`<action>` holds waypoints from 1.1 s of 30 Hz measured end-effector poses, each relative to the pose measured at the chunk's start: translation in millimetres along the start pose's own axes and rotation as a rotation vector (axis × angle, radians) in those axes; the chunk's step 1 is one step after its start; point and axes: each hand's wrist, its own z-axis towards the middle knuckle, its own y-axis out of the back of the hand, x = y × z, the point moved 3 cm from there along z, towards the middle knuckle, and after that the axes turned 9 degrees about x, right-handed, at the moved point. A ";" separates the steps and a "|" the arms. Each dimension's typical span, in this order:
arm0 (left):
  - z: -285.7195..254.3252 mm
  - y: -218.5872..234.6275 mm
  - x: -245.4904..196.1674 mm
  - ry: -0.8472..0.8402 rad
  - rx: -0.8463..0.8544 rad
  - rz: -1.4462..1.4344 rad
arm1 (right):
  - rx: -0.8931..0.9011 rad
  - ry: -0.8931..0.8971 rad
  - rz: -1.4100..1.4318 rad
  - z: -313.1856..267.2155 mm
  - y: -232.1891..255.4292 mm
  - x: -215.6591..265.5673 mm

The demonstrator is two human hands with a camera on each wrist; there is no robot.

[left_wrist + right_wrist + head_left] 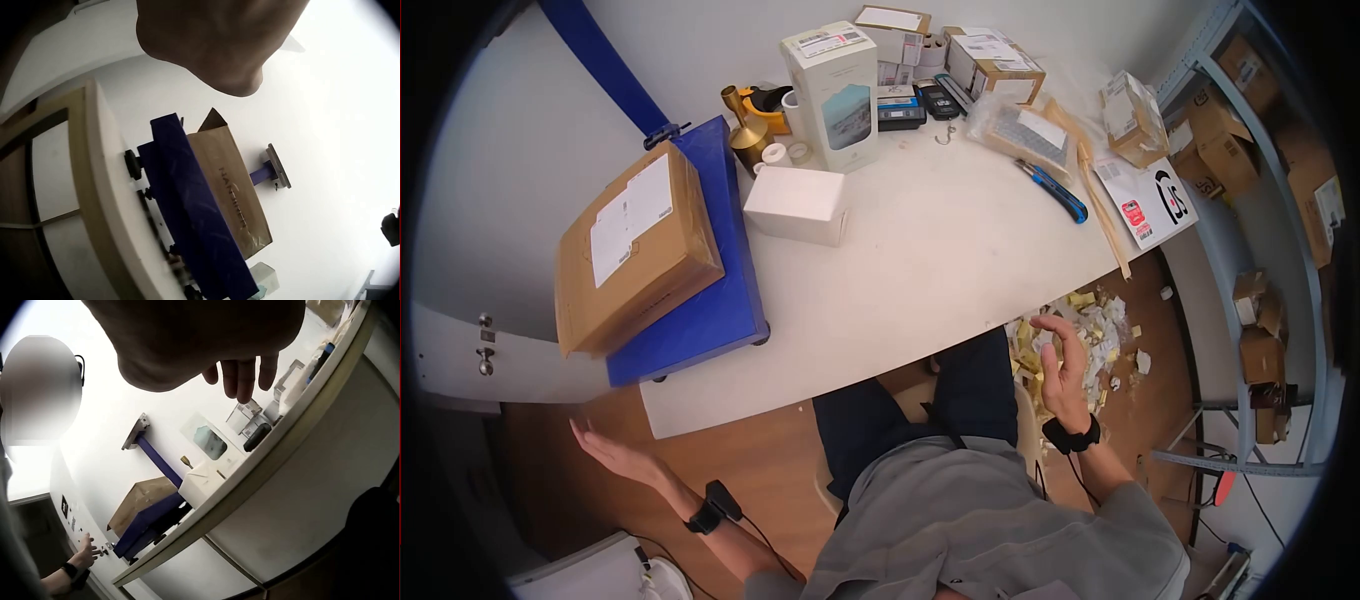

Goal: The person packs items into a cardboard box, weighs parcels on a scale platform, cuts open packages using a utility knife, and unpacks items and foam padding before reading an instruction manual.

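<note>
My left hand [622, 455] hangs in the air off the table's left front corner, fingers extended and nothing in them. The nearest thing to it is a taped brown cardboard box [650, 285] with a white label, lying on a blue platform scale [735, 290]. In the left wrist view the box [228, 187] rests on the scale's blue deck [194, 212]. My right hand [1065, 375] is raised beyond the table's front edge at the right, fingers slightly bent and holding nothing. A blue utility knife [1052, 190] lies on the table ahead of it.
On the table [920, 270] stand a small white box [797, 203], a tall white box [832, 100] and a brass-coloured pot [746, 130]. Parcels [995, 65] line the back. Paper scraps [1100, 330] cover the floor at right, near a metal shelf [1250, 250] of cartons.
</note>
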 end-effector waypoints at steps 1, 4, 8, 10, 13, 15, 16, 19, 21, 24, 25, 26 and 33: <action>-20.5 12.8 15.4 0.025 0.001 0.052 | -0.006 -0.018 -0.003 -18.1 2.0 -8.7; -97.2 43.5 62.3 0.238 0.085 0.240 | 0.117 -0.182 -0.288 -72.1 -2.5 -44.3; -250.7 108.5 161.1 0.757 0.619 0.234 | 0.494 -0.890 -0.280 -187.6 -2.7 -97.2; -325.1 125.8 153.5 1.212 0.744 0.196 | 0.577 -1.051 -0.182 -217.0 -4.9 -100.4; -377.5 124.5 110.6 1.605 0.999 0.121 | 0.644 -1.119 -0.203 -254.4 -17.9 -113.3; -421.8 132.1 145.8 1.437 1.086 -0.020 | 0.640 -1.028 -0.332 -264.2 -24.0 -122.5; -425.4 125.5 137.1 1.259 1.161 -0.146 | 0.611 -0.996 -0.335 -264.4 -30.3 -122.3; -434.3 112.7 115.2 1.245 0.984 -0.051 | 0.544 -0.951 -0.272 -263.2 -44.1 -134.6; -441.3 111.3 135.9 1.294 0.967 -0.148 | 0.505 -1.020 -0.142 -264.1 -47.3 -147.4; -452.6 118.0 184.1 1.445 0.997 -0.413 | 0.526 -0.970 -0.216 -259.7 -44.4 -143.4; -456.2 118.2 189.8 1.492 1.008 -0.506 | 0.528 -0.966 -0.215 -256.3 -44.0 -138.0; -452.8 116.4 185.6 1.490 1.005 -0.507 | 0.446 -0.911 -0.214 -249.0 -43.8 -128.0; -365.0 51.1 120.2 0.836 1.164 -0.054 | 0.375 -0.644 -0.166 -198.1 -60.6 -81.8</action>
